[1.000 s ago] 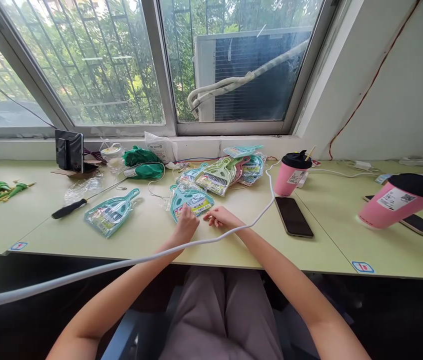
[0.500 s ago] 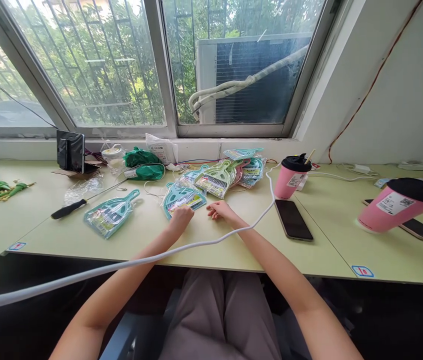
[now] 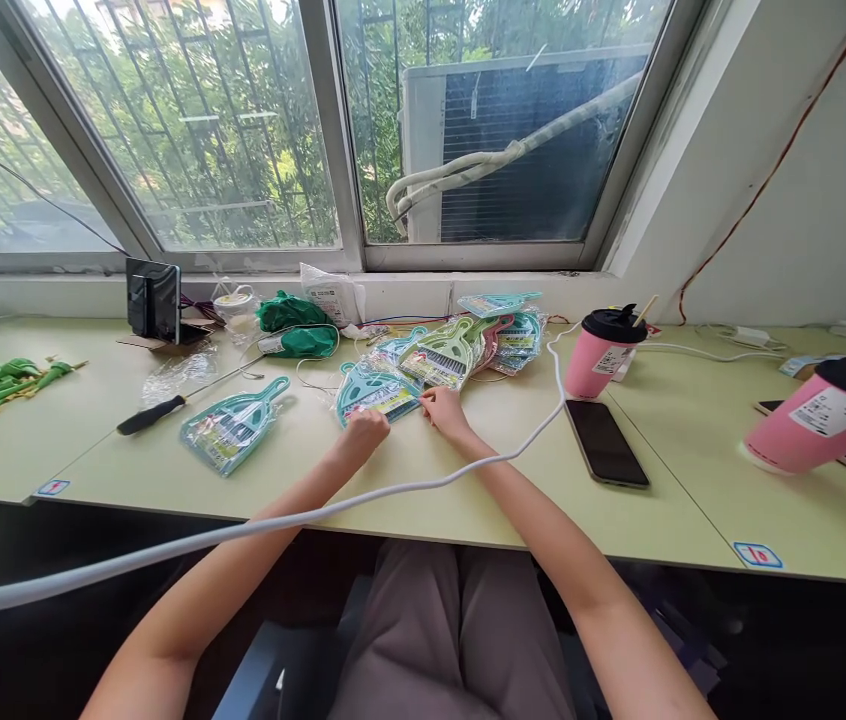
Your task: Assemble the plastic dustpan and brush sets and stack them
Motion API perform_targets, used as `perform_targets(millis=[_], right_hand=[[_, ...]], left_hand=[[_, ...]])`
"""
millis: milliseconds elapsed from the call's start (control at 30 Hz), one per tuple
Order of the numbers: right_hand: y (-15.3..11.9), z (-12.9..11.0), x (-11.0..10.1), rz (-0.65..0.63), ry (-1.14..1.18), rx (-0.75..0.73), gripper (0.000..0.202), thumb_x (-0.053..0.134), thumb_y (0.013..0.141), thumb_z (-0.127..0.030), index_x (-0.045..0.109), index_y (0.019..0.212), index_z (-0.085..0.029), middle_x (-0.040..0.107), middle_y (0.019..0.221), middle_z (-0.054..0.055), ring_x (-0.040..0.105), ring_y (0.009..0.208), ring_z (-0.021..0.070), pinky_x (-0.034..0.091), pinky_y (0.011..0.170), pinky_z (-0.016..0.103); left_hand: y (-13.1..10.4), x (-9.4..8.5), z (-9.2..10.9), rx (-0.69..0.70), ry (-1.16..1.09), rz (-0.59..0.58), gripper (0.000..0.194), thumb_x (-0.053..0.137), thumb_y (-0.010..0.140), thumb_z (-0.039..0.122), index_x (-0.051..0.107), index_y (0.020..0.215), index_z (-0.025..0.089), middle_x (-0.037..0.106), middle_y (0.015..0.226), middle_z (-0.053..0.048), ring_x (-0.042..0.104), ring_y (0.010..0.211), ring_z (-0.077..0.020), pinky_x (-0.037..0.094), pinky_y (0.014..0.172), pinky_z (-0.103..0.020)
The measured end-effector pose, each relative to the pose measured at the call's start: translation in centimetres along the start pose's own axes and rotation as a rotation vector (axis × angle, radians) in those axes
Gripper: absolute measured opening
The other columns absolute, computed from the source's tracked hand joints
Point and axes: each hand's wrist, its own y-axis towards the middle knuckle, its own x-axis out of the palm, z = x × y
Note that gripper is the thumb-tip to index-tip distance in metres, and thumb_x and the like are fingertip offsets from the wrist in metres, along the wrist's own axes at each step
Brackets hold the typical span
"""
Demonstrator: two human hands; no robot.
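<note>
A teal mini dustpan and brush set [image 3: 395, 402] in clear plastic lies in front of me, at the near edge of a pile. My left hand [image 3: 366, 431] is closed on its near left edge. My right hand [image 3: 445, 411] pinches its right corner. Behind it are more packed sets, among them a green dustpan set [image 3: 434, 358], a pink dustpan [image 3: 493, 343] and a teal one [image 3: 499, 303] on top at the back. Another teal dustpan set [image 3: 232, 425] lies apart on the left.
A black-handled tool [image 3: 151, 416] with a long shaft lies left. A white cable [image 3: 393, 489] crosses over my forearms. On the right are a lidded pink cup [image 3: 594, 362], a phone [image 3: 607, 445] and a larger pink cup [image 3: 798, 425]. Green plastic [image 3: 301, 340] sits near the window.
My right hand has moved from above the bare table to the packet's right corner and closed on it. My left hand stays at the near edge. The view has shifted slightly.
</note>
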Motion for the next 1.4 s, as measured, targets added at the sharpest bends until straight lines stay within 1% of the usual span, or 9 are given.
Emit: perform_targets(millis=[100,300,400,567,833,967,1100,1267,1400], right_hand=[[-0.1,-0.6,0.1,0.04,-0.174,-0.06,0.022,0.054,0.092,-0.023,0.075,0.096,-0.015,0.07,0.067,0.007,0.068,0.074,0.0175,0.049,0.081,0.025],[0.5,-2.0,0.7,0.031,-0.406,-0.021,0.035,0.039,0.097,-0.016,0.069,0.116,-0.014,0.072,0.102,0.016,0.066,0.101,0.0238,0.047,0.085,0.029],[1.2,-2.4,0.9,0.03,-0.494,-0.1,0.037,0.037,0.098,-0.015,0.063,0.124,-0.016,0.07,0.108,0.018,0.065,0.103,0.0254,0.048,0.085,0.031],[2.2,-2.7,1.2,-0.001,-0.595,-0.101,0.028,0.041,0.097,-0.016,0.063,0.113,-0.012,0.067,0.106,0.021,0.066,0.101,0.0281,0.049,0.083,0.034],[2.7,-2.7,0.8,0.046,-0.65,-0.102,0.036,0.044,0.096,-0.014,0.049,0.131,-0.011,0.067,0.106,0.023,0.066,0.101,0.0286,0.05,0.084,0.036],[3.2,-2.5,0.6,0.01,-0.649,-0.097,0.024,0.049,0.095,-0.017,0.062,0.114,-0.011,0.065,0.111,0.023,0.065,0.105,0.0284,0.048,0.088,0.035],[3.7,-2.6,0.0,-0.016,-0.603,-0.033,0.02,0.057,0.091,-0.022,0.068,0.106,-0.013,0.066,0.111,0.021,0.064,0.108,0.029,0.048,0.088,0.033],[3.8,-2.2,-0.4,-0.029,-0.495,0.009,0.014,0.064,0.085,-0.026,0.074,0.091,-0.016,0.072,0.097,0.014,0.066,0.097,0.026,0.05,0.081,0.03],[3.3,-1.5,-0.2,0.014,-0.301,0.005,0.015,0.064,0.083,-0.024,0.072,0.071,-0.019,0.071,0.076,0.008,0.067,0.082,0.022,0.049,0.074,0.027]], left_hand=[[0.1,0.6,0.3,0.023,-0.037,0.002,0.036,0.032,0.082,-0.008,0.066,0.089,0.0,0.063,0.08,-0.021,0.064,0.075,-0.0281,0.041,0.059,-0.033],[0.7,0.7,0.5,-0.011,-0.116,-0.021,0.035,0.033,0.082,-0.008,0.066,0.093,0.0,0.062,0.083,-0.02,0.062,0.077,-0.0268,0.039,0.059,-0.032],[0.8,0.8,0.4,-0.007,-0.124,-0.041,0.036,0.034,0.082,-0.009,0.066,0.095,0.001,0.062,0.084,-0.018,0.063,0.078,-0.0261,0.041,0.059,-0.031],[1.0,1.3,0.4,-0.038,-0.141,-0.041,0.034,0.035,0.085,-0.005,0.066,0.096,0.002,0.063,0.085,-0.019,0.065,0.077,-0.0251,0.043,0.058,-0.029],[0.9,1.6,0.5,-0.048,-0.21,-0.012,0.035,0.034,0.089,0.002,0.068,0.096,0.001,0.063,0.086,-0.02,0.065,0.077,-0.0254,0.045,0.06,-0.031],[0.8,1.5,0.4,-0.002,-0.265,0.034,0.034,0.037,0.09,0.009,0.071,0.086,0.005,0.063,0.083,-0.02,0.062,0.079,-0.0272,0.044,0.06,-0.034],[1.1,1.4,0.4,0.023,-0.212,0.048,0.036,0.033,0.087,0.003,0.07,0.088,0.003,0.062,0.083,-0.021,0.061,0.08,-0.0272,0.043,0.06,-0.034],[1.5,1.3,0.3,-0.054,-0.21,0.066,0.031,0.042,0.091,0.019,0.069,0.095,0.003,0.063,0.086,-0.021,0.061,0.078,-0.0298,0.044,0.066,-0.04],[1.6,0.9,0.4,-0.086,-0.183,0.056,0.034,0.043,0.091,0.026,0.067,0.098,0.003,0.063,0.085,-0.022,0.061,0.077,-0.0308,0.043,0.066,-0.041]])
